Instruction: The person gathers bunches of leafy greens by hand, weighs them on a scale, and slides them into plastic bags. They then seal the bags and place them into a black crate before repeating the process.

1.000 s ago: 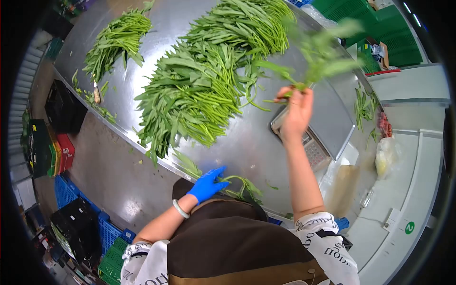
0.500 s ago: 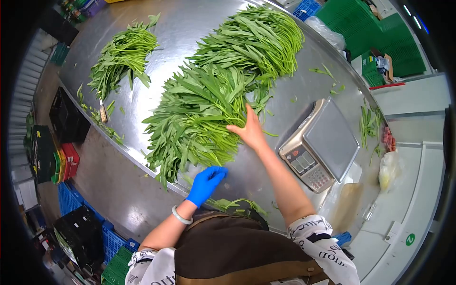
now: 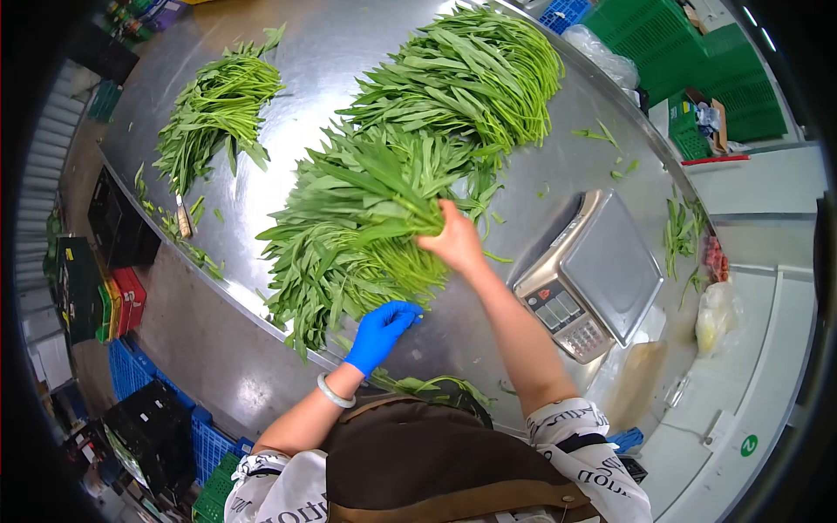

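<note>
My bare right hand (image 3: 457, 240) is closed round the stems of a bunch of water spinach (image 3: 392, 199), whose long leaves point up and left. This bunch rises just above the near pile of water spinach (image 3: 327, 253). In a blue glove, my left hand (image 3: 384, 334) is at the pile's lower edge with its fingers pinched together. Something tiny may be at its fingertips, too small to name. Behind lies a larger pile of water spinach (image 3: 471, 78), stems to the right. A smaller bunch (image 3: 218, 109) lies apart on the left.
On the steel table (image 3: 453, 336), a digital scale (image 3: 584, 279) stands right of my right arm. A knife (image 3: 183, 216) lies by the left edge among scraps. Loose stems (image 3: 680, 231) lie at the right. Crates (image 3: 131, 366) stand on the floor at left.
My right hand has gone from fingers spread against the pile to gripping a bunch by its stems and raising it slightly. My left hand has barely moved.
</note>
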A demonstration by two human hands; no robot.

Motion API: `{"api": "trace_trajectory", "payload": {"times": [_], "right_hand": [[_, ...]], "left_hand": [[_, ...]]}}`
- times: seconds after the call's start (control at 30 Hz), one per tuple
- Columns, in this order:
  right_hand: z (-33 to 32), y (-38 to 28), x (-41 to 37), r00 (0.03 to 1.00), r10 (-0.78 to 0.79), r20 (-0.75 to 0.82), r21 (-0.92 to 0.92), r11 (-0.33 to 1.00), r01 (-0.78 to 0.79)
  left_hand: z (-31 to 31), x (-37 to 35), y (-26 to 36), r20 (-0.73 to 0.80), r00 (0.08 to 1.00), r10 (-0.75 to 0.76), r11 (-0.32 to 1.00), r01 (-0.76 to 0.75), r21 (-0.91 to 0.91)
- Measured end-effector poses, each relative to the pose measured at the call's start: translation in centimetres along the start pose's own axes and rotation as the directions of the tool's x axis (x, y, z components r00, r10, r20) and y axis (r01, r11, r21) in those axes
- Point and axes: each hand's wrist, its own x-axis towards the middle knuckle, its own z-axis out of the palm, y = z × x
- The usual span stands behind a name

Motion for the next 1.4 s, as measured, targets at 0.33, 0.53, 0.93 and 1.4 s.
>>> {"api": "trace_trajectory", "payload": {"times": [0.33,0.53,0.93,1.4], "right_hand": [[-3.2,3.6,1.3,0.995,-0.087,0.055,-0.071,0.993,0.091],[-0.1,3.3,-0.1,1.0,-0.027,0.004,-0.035,0.999,0.027],[-8.5,0.8,4.3,0.921,0.26,0.289,0.674,0.629,-0.388],[-4.1,2.9,2.2,0.95,0.186,0.249,0.627,0.717,-0.305]], "left_hand": [[-0.1,1.7,2.9,-0.081,0.983,0.164,0.978,-0.151,0.145],[1.0,4.2,3.5,-0.068,0.963,0.26,0.91,-0.22,0.352],[2.4,7.1,6.5,-0.158,0.913,0.376,0.867,-0.286,0.409],[3.7,12.5,7.3,-0.17,0.977,-0.132,0.985,0.111,-0.13]]}}
